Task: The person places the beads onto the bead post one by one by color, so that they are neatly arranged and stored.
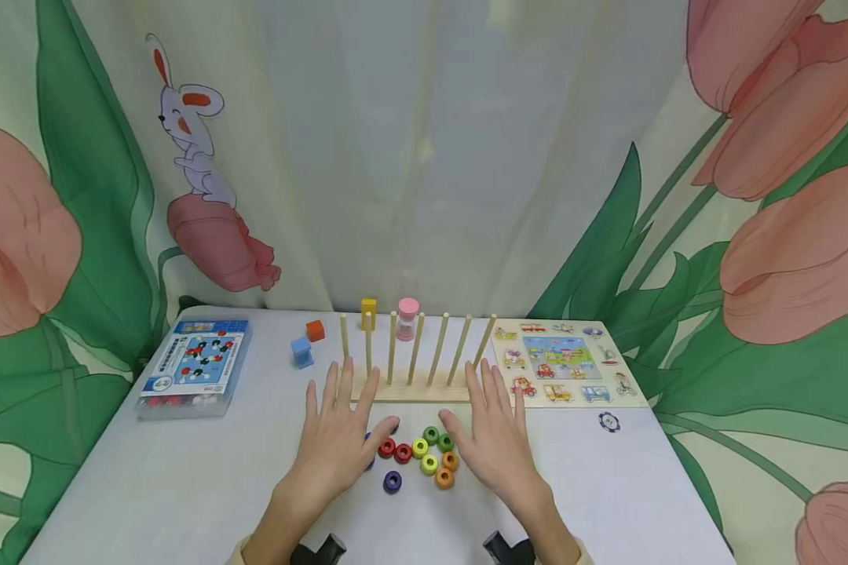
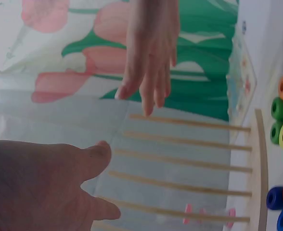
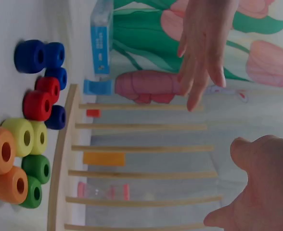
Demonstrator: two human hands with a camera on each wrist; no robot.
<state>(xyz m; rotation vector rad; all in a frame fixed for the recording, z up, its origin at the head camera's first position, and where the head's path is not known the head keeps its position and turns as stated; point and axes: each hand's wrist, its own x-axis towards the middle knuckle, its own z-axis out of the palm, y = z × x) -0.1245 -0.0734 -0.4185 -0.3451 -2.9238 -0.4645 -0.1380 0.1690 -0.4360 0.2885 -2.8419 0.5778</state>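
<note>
My left hand [image 1: 335,443] is held over the table with its fingers spread and straight, nothing in it. Opposite it, my right hand [image 1: 498,451] has the same spread pose and is likewise without anything. Between and below them lie several ring beads: red [image 1: 403,453], yellow [image 1: 429,464], green [image 1: 446,442], orange [image 1: 444,478] and dark blue [image 1: 392,482]. The left hand partly covers some blue ones, which show in the right wrist view [image 3: 30,56]. Just beyond the fingertips stands a wooden peg rack [image 1: 396,391], its upright pegs bare.
At the left lies a plastic case [image 1: 194,365] with a molecule picture. Behind the rack are blue [image 1: 301,351], orange [image 1: 315,330] and yellow blocks [image 1: 369,312], and a pink sand timer [image 1: 407,318]. A picture board [image 1: 568,365] and a round chip [image 1: 609,422] lie right.
</note>
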